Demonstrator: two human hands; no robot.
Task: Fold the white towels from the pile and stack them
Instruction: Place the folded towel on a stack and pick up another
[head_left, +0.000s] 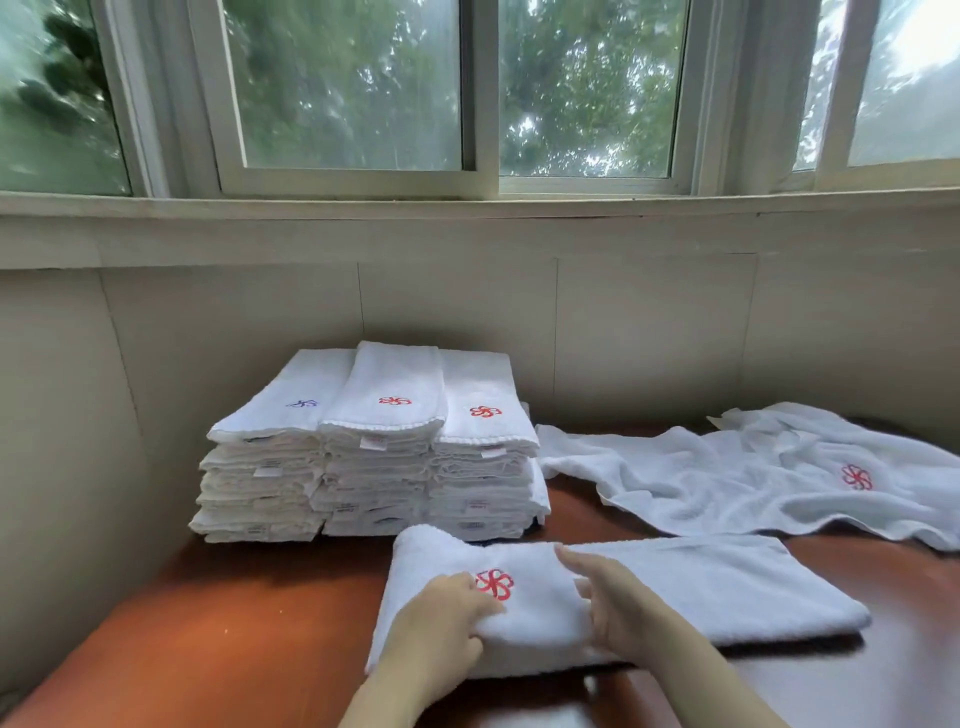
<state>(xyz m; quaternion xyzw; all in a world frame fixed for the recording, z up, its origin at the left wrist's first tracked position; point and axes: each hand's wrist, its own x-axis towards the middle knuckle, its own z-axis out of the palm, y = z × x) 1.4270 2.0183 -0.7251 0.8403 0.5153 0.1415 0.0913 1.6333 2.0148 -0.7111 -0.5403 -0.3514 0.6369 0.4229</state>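
Folding a white terry towel embroidered with a red flower emblem, a person works at a reddish-brown wooden table beneath a white-framed window that looks onto green trees. The towel lies near the table's front edge, doubled into a long band, its left end turned over on itself. The left hand grips that turned-over end, fingers curled round the thick fold just beside the emblem. The right hand holds the same fold from the other side, fingers bent onto the cloth. Behind the towel, against the wall, stands a stack of folded white towels in three neat columns, while a pile of loose white towels sprawls to the right, well apart from the hands. The cloth appears soft, light and limp. It will likely sag and slide open unless held at its edges, so the two corners of a fold look the sensible place to pinch, with a flat palm to smooth each layer. On the polished wood it may skate when pushed.
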